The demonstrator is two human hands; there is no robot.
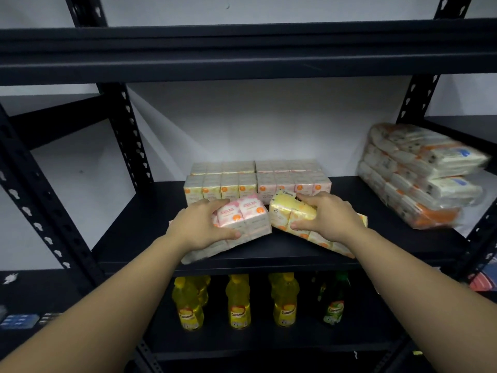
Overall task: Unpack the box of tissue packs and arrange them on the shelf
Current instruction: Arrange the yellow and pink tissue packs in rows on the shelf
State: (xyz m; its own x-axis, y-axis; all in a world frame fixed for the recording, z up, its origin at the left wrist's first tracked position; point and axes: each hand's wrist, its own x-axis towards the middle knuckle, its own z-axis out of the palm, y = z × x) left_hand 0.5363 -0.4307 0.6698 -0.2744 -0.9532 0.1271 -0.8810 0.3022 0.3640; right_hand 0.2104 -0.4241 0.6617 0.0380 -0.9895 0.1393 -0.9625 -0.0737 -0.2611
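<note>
Left hand (200, 227) grips the pink tissue pack (242, 220), fingers curled over its far edge and thumb pressed on its near face. Right hand (326, 218) grips the yellow tissue pack (291, 212) the same way. Both packs sit at the near edge of the black shelf (403, 238), their inner ends nearly touching. Just behind them, stocked tissue packs (256, 181) stand in two-tier rows. Wrapped bundles (419, 173) are stacked far right. Oil bottles (238, 302) occupy the shelf below.

We face a black metal rack (242, 53) against a white wall (269, 122); yellow bottles (238, 302) stand on the lower level.
</note>
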